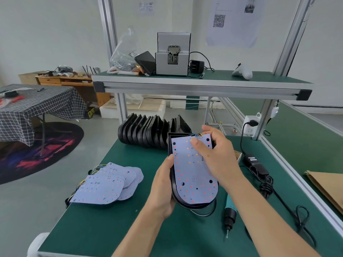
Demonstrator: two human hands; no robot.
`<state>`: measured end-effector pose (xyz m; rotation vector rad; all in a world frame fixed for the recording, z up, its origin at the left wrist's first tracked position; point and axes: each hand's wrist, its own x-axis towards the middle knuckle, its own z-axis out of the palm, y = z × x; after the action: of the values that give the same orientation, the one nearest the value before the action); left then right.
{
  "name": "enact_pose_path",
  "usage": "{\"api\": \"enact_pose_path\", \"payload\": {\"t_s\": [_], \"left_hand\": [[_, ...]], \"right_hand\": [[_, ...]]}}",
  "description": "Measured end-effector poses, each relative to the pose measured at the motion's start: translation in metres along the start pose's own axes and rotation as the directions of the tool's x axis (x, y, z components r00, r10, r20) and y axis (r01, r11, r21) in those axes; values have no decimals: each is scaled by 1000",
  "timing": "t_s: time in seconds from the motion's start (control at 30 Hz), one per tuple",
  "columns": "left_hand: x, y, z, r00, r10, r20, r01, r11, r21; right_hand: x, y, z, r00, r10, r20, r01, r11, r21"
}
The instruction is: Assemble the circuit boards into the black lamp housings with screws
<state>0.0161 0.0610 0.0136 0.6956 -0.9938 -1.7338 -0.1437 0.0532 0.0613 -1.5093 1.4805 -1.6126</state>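
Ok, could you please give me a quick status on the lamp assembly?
Left hand grips housing. Right hand presses circuit board into it. No screws in yet; screwdriver lies on mat.

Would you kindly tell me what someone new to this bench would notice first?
First, the two hands at centre: the left hand grips a black lamp housing while the right hand presses a pale circuit board into it. Behind stands a row of black housings; to the left lies a pile of spare boards, and an electric screwdriver lies at right.
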Motion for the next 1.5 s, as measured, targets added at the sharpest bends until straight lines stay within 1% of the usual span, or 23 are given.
{"api": "enact_pose_path", "payload": {"t_s": [0.07, 0.13, 0.2, 0.27, 0.3, 0.4, 0.43, 0.5, 0.57, 0.67, 0.73, 0.8, 0.93, 1.0, 1.1, 1.17, 1.3, 1.37, 1.5], "left_hand": [[-1, -3, 0, 1000, -5, -27, 4, 999, -39], [0, -5, -2, 999, -21, -32, 20, 998, -52], [0, -4, -4, 999, -37, -30, 36, 999, -41], [1, -4, -6, 998, -42, -53, 41, 999, -33], [1, -3, -8, 997, -46, -62, 44, 998, -35], [0, -3, -14, 994, -100, -34, 97, 992, -79], [-1, -3, -15, 991, -130, -18, 127, 986, -104], [-1, -3, -16, 988, -156, 3, 155, 980, -128], [0, -3, -14, 992, -128, -18, 125, 987, -105], [2, -3, -8, 996, -74, -56, 71, 997, -39], [4, -6, -7, 996, -56, -71, 56, 998, -6], [5, -9, -8, 996, -29, -79, 31, 999, 19], [2, -12, -7, 996, 46, -72, -42, 998, 56], [-1, -12, -5, 995, 80, -65, -74, 994, 83], [-2, -13, -3, 993, 103, -59, -96, 990, 106], [-3, -12, -2, 992, 115, -52, -108, 986, 126], [-4, -8, -2, 989, 147, -9, -141, 961, 236], [-2, -3, -3, 992, 128, 15, -127, 959, 255], [2, 1, -2, 993, 120, -19, -110, 954, 278]], "right_hand": [[-1, 2, 4, 998, 38, -42, -35, 998, 55], [-3, 0, 6, 996, 81, -34, -75, 986, 149], [-6, -2, 8, 996, 84, -32, -78, 982, 174], [-7, -3, 10, 992, 118, -49, -108, 979, 171], [-7, -2, 12, 992, 116, -53, -108, 985, 133], [-9, 5, 14, 998, 61, -16, -63, 989, -133], [-10, 8, 14, 999, 42, 3, -41, 981, -188], [-12, 13, 11, 999, 18, 30, -11, 977, -215], [-14, 16, 8, 999, 22, 48, -14, 984, -176], [-17, 17, 5, 999, 40, 13, -39, 999, -33], [-19, 17, 5, 999, 10, -40, -10, 1000, 5], [-21, 17, 5, 998, -14, -66, 13, 1000, -7], [-26, 14, -3, 994, -93, -64, 82, 985, -154], [-27, 15, -7, 986, -140, -88, 118, 969, -215], [-29, 17, -10, 961, -246, -124, 209, 944, -255], [-30, 16, -10, 953, -284, -105, 249, 932, -261], [-30, 18, -9, 959, -272, -84, 245, 938, -245], [-32, 21, -8, 956, -292, -42, 273, 929, -250], [-34, 23, -6, 927, -374, -5, 357, 891, -281]]}}
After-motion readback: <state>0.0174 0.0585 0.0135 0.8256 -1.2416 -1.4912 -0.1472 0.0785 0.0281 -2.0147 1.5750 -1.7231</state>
